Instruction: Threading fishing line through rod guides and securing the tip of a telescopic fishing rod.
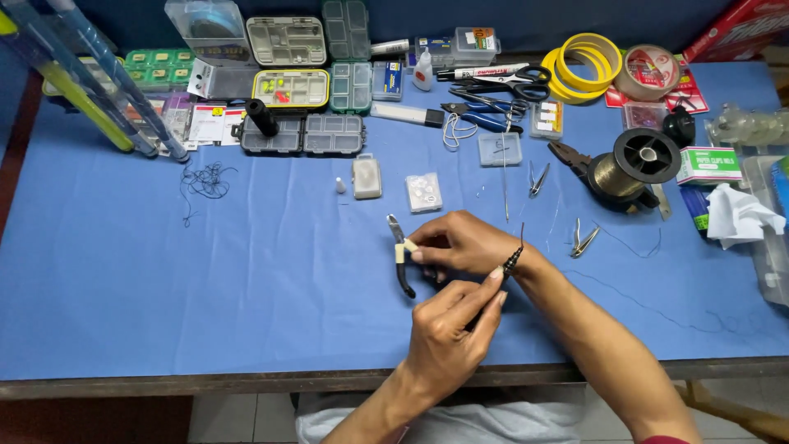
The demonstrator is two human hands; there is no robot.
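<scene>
— pliers (402,265) were where, at that moment?

— small black pliers with pale handles lay in the right hand (460,244), low over the blue table (164,279), near the middle. the grip of this hand was closed around the handles, and the nose pointed up and away from the person.

— and the other hand?

— the left hand (448,333) was just below the right one. its thumb and first finger were pinched narrow on a thin dark piece (513,261), like a small ribbed sleeve on a wire, which stood up tilted beside the right wrist. what it was exactly, i could not tell.

— what lay around them?

— two little clear boxes (423,192) were above the hands. a spool of line (633,164) stood to the right, well apart, with small metal clippers (583,239) near it. farther back were grey compartment boxes (304,134), scissors (501,80), yellow tape rolls (583,66), and a tangle of dark thread (207,181) at the left.
</scene>
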